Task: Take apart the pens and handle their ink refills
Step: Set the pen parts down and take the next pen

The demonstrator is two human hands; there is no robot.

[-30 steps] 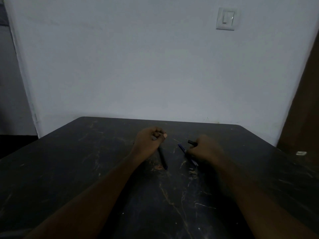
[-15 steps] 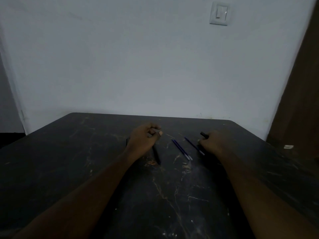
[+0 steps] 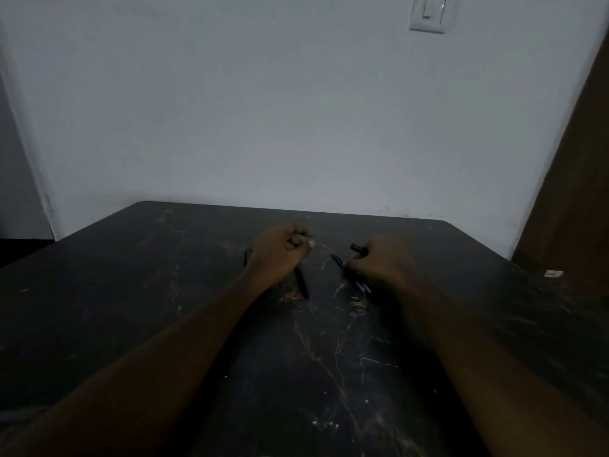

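Note:
In dim light, my left hand (image 3: pixel 278 253) rests on the dark table (image 3: pixel 158 291) with its fingers curled around a dark pen barrel (image 3: pixel 302 285), which slants out below the fist toward me. Just left of that wrist, another dark pen part (image 3: pixel 246 257) lies on the table. My right hand (image 3: pixel 377 263) is closed on a short black pen piece (image 3: pixel 357 249) that sticks out at its top. Two thin blue ink refills (image 3: pixel 361 286) lie side by side under this hand, and their ends show on both sides of the fingers.
The table's far edge meets a pale wall (image 3: pixel 296 127) with a light switch (image 3: pixel 428 14) at the upper right. A brown door (image 3: pixel 580 192) stands to the right. A small white object (image 3: pixel 553 274) lies beyond the table's right edge.
My right hand, still holding the black piece, has moved left from beside the blue refills and now covers their middle. My left hand has stayed in place.

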